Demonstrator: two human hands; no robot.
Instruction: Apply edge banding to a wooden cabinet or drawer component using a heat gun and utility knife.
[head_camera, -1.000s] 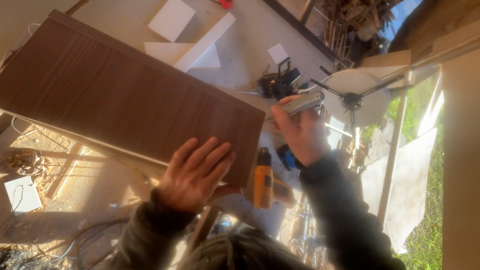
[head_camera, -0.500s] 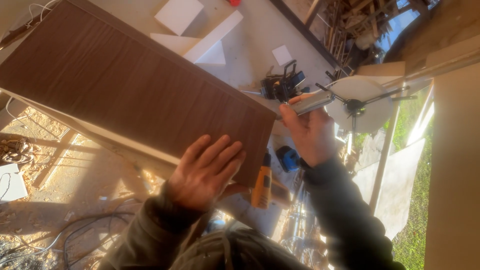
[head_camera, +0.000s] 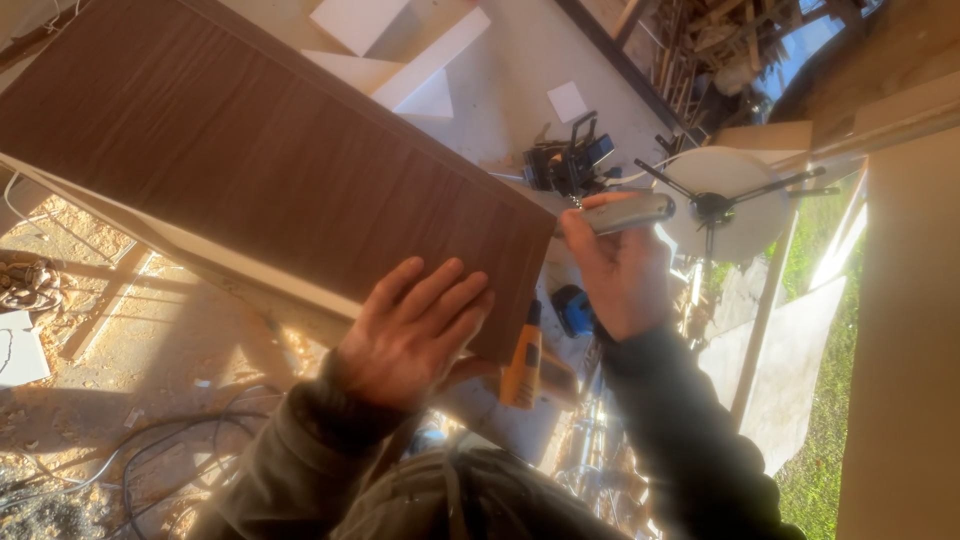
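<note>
Since half a second ago, little has shifted: the left hand (head_camera: 415, 335) stays spread flat, fingers released, on the dark wood-grain panel (head_camera: 270, 170) near its 5 o'clock corner. At 3 o'clock of that corner, the right hand (head_camera: 615, 265) grips a grey utility knife (head_camera: 630, 212) against the panel's short edge. An orange tool (head_camera: 523, 355) lies just below, crowding that edge.
</note>
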